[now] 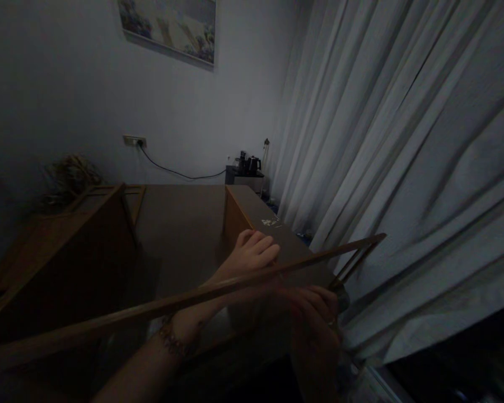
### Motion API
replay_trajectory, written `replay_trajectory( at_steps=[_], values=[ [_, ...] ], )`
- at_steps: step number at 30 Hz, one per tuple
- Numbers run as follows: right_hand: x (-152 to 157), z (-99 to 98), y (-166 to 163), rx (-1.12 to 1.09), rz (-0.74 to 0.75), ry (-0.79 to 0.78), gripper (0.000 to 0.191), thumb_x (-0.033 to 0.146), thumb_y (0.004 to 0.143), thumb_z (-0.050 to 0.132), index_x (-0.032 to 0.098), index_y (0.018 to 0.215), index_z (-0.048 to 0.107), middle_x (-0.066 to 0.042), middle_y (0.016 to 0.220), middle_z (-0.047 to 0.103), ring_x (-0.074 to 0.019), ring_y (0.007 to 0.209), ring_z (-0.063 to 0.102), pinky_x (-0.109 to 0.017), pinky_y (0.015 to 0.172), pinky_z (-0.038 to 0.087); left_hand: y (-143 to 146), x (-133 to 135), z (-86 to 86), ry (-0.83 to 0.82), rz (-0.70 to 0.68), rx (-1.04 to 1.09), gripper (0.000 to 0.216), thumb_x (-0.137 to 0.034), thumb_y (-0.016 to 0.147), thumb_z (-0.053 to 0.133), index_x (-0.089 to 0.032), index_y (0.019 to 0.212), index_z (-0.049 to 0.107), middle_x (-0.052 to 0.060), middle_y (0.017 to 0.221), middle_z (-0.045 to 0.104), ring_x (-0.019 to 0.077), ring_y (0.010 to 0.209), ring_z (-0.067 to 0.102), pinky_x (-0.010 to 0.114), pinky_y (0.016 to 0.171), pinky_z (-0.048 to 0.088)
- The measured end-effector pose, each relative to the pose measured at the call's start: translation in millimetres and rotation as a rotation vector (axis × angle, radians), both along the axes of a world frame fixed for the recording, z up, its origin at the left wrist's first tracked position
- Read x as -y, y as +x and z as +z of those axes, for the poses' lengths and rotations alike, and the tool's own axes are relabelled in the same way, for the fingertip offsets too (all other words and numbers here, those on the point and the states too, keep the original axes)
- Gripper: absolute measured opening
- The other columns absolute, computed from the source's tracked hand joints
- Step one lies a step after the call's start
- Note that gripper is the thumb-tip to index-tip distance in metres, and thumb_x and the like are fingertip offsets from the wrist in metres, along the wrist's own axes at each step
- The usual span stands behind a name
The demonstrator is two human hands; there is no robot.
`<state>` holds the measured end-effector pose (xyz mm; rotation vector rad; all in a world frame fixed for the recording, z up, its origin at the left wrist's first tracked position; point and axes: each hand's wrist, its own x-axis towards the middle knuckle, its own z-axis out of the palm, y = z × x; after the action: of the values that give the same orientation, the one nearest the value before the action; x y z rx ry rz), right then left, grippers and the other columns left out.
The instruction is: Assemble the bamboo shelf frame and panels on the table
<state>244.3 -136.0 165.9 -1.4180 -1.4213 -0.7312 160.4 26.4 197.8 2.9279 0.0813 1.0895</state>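
Nearest to us, entering from 7 o'clock on the view, we note the left forearm (138, 364) with a bracelet (174, 338) at the wrist. It leads to the left hand (258, 249), just below centre, fingers curled over; we cannot tell whether these grip anything. We record the right hand (319, 310) at 5 o'clock, below the wooden rail (151, 310), fingers bent; it is dim and blurred, so we cannot establish its hold.

We judge an uneven lift or push to be the chief risk: the long rail could twist or swing at its far end, at 3 o'clock, toward the curtain (361, 112). Fingers could be pinched between rail and frame if either shifted. Poor light would make both faults likelier.

As to condition, we find the wooden furniture (193, 218) filling the lower half, from 8 to 4 o'clock: brown faces with lighter edging, a dark panel (79, 257) at 8 o'clock, and pale marks (271, 222) on the surface just beyond the left hand. The rail is slender and straight, running from 8 to 3 o'clock across the left arm.
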Motion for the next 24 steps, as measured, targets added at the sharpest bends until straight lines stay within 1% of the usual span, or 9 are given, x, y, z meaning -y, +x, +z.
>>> replay_trajectory(
  at_steps=[6, 9, 11, 15, 21, 24],
  values=[
    [1, 17.3, 15, 0.171, 0.127, -0.043, 0.022, 0.014, 0.098, 0.046, 0.020, 0.103, 0.067, -0.002, 0.089, 0.068, -0.0184, 0.091, 0.053, -0.030, 0.082, 0.045, 0, 1, -0.1, -0.001, 0.010, 0.006, 0.017, -0.035, 0.088, 0.051, -0.019, 0.083, 0.047, 0.002, 0.088, 0.057, 0.0201, 0.089, 0.049, 0.039, 0.090, 0.031],
    [1, 20.8, 21, 0.238, 0.176, -0.055, 0.022, 0.015, 0.098, 0.046, 0.018, 0.103, 0.067, -0.004, 0.089, 0.068, -0.0186, 0.090, 0.054, -0.031, 0.084, 0.045, -1, 2, 1.2, 0.008, 0.009, 0.011, 0.015, -0.032, 0.087, 0.052, -0.019, 0.083, 0.047, 0.002, 0.087, 0.057, 0.0199, 0.089, 0.049, 0.038, 0.089, 0.031],
    [-1, 20.3, 22, 0.232, 0.181, -0.036, 0.021, 0.015, 0.098, 0.046, 0.018, 0.101, 0.067, -0.004, 0.088, 0.068, -0.0187, 0.089, 0.053, -0.032, 0.085, 0.045, -1, 3, 2.1, 0.004, 0.011, 0.012, 0.014, -0.031, 0.087, 0.052, -0.019, 0.081, 0.046, 0.002, 0.086, 0.057, 0.0198, 0.088, 0.049, 0.038, 0.089, 0.031],
    [-4, 15.7, 18, 0.126, 0.192, -0.043, 0.020, 0.015, 0.098, 0.046, 0.020, 0.100, 0.065, -0.003, 0.084, 0.064, -0.0183, 0.088, 0.052, -0.031, 0.083, 0.044, -1, 2, 2.2, -0.002, 0.009, 0.013, 0.014, -0.030, 0.088, 0.051, -0.019, 0.081, 0.046, 0.002, 0.086, 0.057, 0.0200, 0.088, 0.049, 0.038, 0.088, 0.031],
    [-5, 9.0, 14, 0.106, 0.201, -0.066, 0.031, 0.021, 0.102, 0.033, 0.018, 0.112, 0.062, -0.005, 0.092, 0.061, -0.0198, 0.094, 0.049, -0.033, 0.085, 0.040, 0, 0, -1.7, 0.019, -0.009, 0.040, 0.018, -0.034, 0.092, 0.046, -0.019, 0.082, 0.046, 0.003, 0.086, 0.057, 0.0202, 0.088, 0.048, 0.039, 0.089, 0.030],
    [-3, 8.3, 15, 0.077, 0.227, -0.110, 0.032, 0.020, 0.102, 0.033, 0.019, 0.116, 0.062, -0.005, 0.094, 0.061, -0.0197, 0.095, 0.048, -0.034, 0.086, 0.038, 0, -1, -2.2, 0.014, -0.003, 0.024, 0.019, -0.035, 0.092, 0.048, -0.019, 0.082, 0.046, 0.002, 0.087, 0.056, 0.0202, 0.088, 0.048, 0.039, 0.089, 0.030]
  ],
)
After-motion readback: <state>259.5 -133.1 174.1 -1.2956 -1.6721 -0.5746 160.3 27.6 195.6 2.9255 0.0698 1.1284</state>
